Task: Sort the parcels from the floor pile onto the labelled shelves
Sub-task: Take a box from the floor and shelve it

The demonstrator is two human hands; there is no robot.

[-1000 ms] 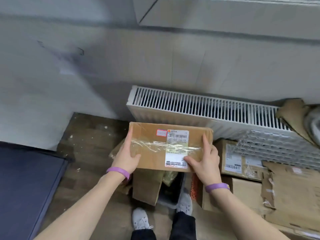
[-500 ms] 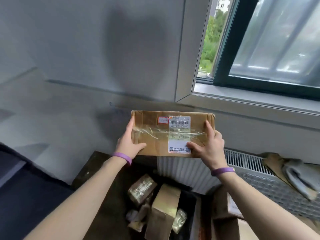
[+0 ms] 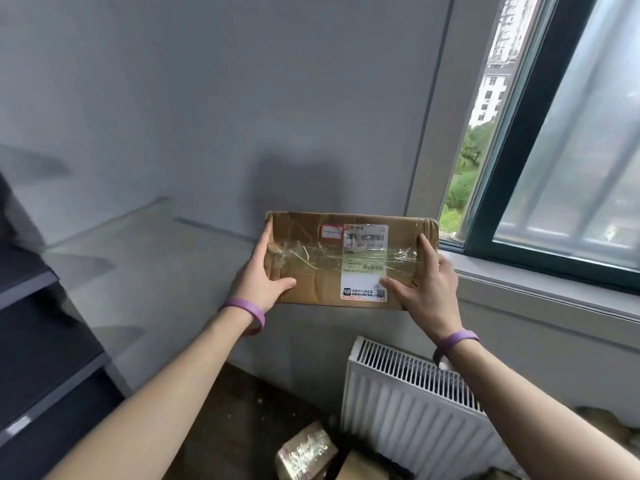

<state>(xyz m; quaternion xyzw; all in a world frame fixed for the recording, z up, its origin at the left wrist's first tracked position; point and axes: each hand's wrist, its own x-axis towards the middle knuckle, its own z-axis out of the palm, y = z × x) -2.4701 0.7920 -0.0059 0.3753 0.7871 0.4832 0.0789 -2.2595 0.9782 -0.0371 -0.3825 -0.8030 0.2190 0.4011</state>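
Note:
I hold a flat brown cardboard parcel (image 3: 311,268) up in front of me at chest height, its taped top face with a white shipping label (image 3: 364,263) turned towards me. My left hand (image 3: 265,282) grips its left end, thumb on the top face. My right hand (image 3: 424,289) grips the right end, thumb lying on the label's lower corner. Both wrists wear purple bands. A few parcels of the floor pile (image 3: 306,452) show at the bottom edge, below my arms.
Dark shelves (image 3: 38,341) stand at the left edge. A white radiator (image 3: 408,403) is mounted under the window sill (image 3: 540,285) at right. A grey wall fills the background. Brown floor (image 3: 221,420) shows between shelves and radiator.
I have lifted the parcel from just above the floor pile up to chest height, and my view has risen from the floor to the wall and window. Both hands keep their grip.

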